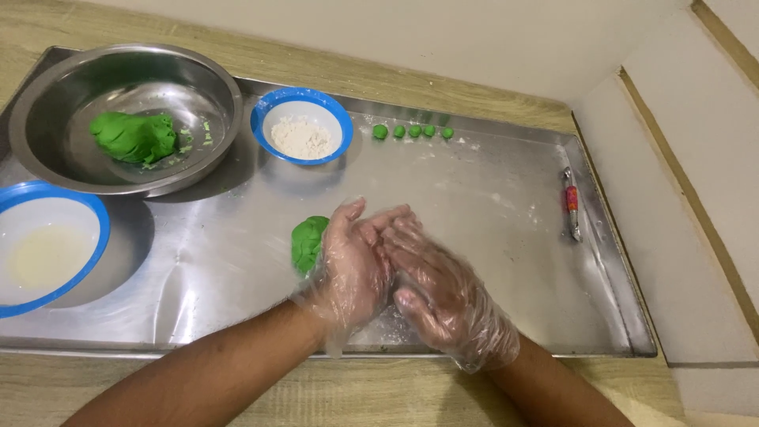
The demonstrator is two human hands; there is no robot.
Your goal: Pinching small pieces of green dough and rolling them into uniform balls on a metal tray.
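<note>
Both hands wear thin clear plastic gloves and meet palm to palm above the middle of a metal tray (490, 237) that lies on a wooden tabletop (379, 79). The left hand (352, 265) stands with its fingers pointing away from the body; the right hand (443, 292) lies across it, fingers angled toward the left. The palms are pressed close together, and whether anything sits between them cannot be told, since the gap is hidden and the fingers look blurred.

A green dough lump (307, 243) rests on the tray just left of the left hand, partly hidden behind its edge, so the left hand is the nearer one. Five small green balls (413, 131) sit in a row along the far side of the tray, the row running left to right, well apart from the hands. Left of them stands a blue-rimmed bowl of flour (301, 126), then a steel bowl (47, 111) holding a larger green dough mass (133, 137). Another blue-rimmed bowl (99, 229) with pale liquid sits at the near left. A small red-handled tool (571, 202) lies at the right edge
</note>
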